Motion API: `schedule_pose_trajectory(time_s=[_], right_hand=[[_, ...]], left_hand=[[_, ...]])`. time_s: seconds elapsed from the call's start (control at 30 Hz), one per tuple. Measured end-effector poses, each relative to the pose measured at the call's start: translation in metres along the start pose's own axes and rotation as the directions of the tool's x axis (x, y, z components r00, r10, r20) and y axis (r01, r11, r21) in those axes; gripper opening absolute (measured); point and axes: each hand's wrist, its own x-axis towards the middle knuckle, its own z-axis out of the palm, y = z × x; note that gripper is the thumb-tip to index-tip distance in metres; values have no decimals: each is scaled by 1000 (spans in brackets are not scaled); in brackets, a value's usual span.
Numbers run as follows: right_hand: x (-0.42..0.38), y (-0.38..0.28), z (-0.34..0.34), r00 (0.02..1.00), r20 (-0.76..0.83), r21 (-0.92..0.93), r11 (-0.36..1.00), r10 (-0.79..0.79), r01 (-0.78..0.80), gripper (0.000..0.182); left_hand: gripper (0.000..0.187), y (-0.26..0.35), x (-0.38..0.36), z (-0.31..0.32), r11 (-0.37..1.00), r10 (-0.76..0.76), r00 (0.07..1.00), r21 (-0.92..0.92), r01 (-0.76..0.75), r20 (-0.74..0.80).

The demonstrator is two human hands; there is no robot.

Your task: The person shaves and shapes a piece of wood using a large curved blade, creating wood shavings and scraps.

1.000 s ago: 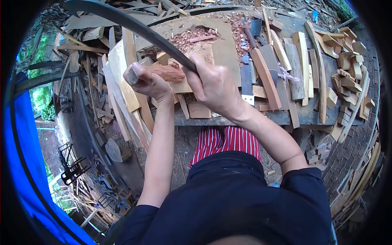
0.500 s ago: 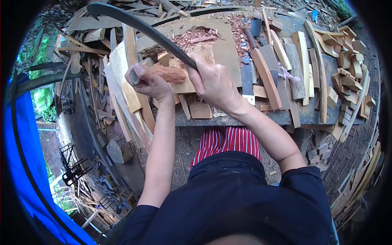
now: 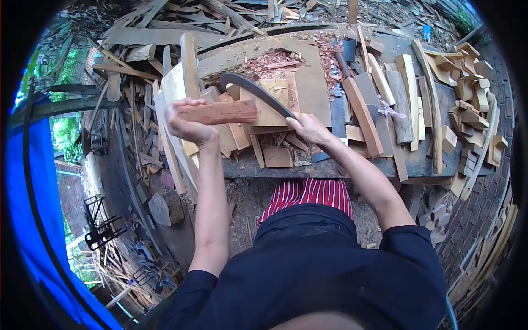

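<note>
My left hand (image 3: 190, 127) is wrapped round one end of a reddish, rough-hewn piece of wood (image 3: 234, 112). The piece lies nearly level, its free end pointing right over the workbench. In my right hand (image 3: 312, 130) is the handle of a billhook, its dark curved blade (image 3: 254, 91) slanting up and left. The blade crosses just beyond the free end of the reddish wood in this view. Below and behind them is a pale wooden block (image 3: 273, 110) on the bench, with offcuts (image 3: 278, 157) near the front edge.
Red wood chips (image 3: 275, 62) cover the back of the bench. A hand saw (image 3: 337, 113), a long reddish board (image 3: 363, 118) and several slats lie to the right. Cut blocks (image 3: 473, 104) are piled at far right. A log stump (image 3: 165, 208) stands on the ground at left.
The billhook has come down from its raised position, and my right hand has shifted right and lower. The reddish wood has swung to a nearly level pose, with more of its side showing.
</note>
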Motion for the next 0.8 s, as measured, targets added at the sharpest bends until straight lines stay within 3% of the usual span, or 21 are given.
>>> schedule_pose_trajectory(time_s=[0.07, 0.13, 0.2, 0.23, 0.3, 0.33, 0.37, 0.4, 0.43, 0.47, 0.53, 0.57, 0.6, 0.63, 0.67, 0.7, 0.8], right_hand=[[6, 3, 3, 1000, -13, 32, 999, -16, 16, 39], [10, 3, 2, 999, -28, 64, 998, -25, 26, 39], [13, -9, -8, 989, 113, -23, 996, 91, -89, 41], [17, -1, -5, 989, 111, -23, 996, 93, -91, 41], [23, 15, 4, 995, -39, -232, 970, -91, 80, 40], [26, 19, -2, 995, -35, -237, 968, -96, 85, 40], [24, 13, -12, 979, 186, 86, 991, 85, -103, 38], [22, 7, -20, 880, 439, 345, 870, 182, -352, 37], [13, 1, -22, 841, 505, 479, 747, 195, -461, 34], [8, -1, -22, 842, 502, 474, 751, 198, -460, 34], [4, -6, -14, 920, 310, 459, 810, 238, -364, 36], [6, -6, -8, 964, 159, 350, 900, 215, -258, 37], [4, -3, -4, 961, 172, 347, 899, 217, -266, 37], [1, -1, 2, 996, -36, 175, 982, 80, -72, 35], [-3, -6, 4, 971, -215, -41, 994, -108, 102, 34], [-14, -31, -5, 984, -176, -53, 998, -37, 28, 30], [-18, -40, 2, 980, -186, -219, 975, -70, 28, 28]], left_hand=[[31, 6, 9, -4, 999, -6, 1000, 49, 7, -17], [30, 5, 13, -2, 993, -112, 990, -34, 110, -81], [31, 1, 11, 2, 995, -94, 992, -22, 92, -84], [32, -1, 8, 5, 999, -38, 999, 15, 38, -26], [33, -11, 1, 8, 991, 90, 993, 92, -97, 77], [34, -20, -2, 7, 999, 23, 997, 31, -26, 77], [34, -28, -8, 6, 998, 15, 997, 51, -19, 71], [34, -32, -12, 6, 997, 3, 998, 72, -8, 68], [34, -34, -12, 5, 998, 0, 997, 68, -5, 71], [33, -34, -14, 6, 997, 29, 996, 70, -34, 82], [32, -32, -12, 6, 994, 65, 995, 82, -72, 76], [31, -27, -13, 13, 991, 101, 995, 89, -102, 22], [30, -26, -14, 17, 987, 132, 991, 100, -129, -31], [30, -30, -11, 19, 977, 183, 983, 117, -180, -19], [32, -40, -9, 19, 954, 250, 968, 173, -245, -6], [32, -49, -7, 18, 929, 294, 955, 224, -293, 32], [32, -56, -19, 27, 896, 331, 940, 286, -339, 79]])
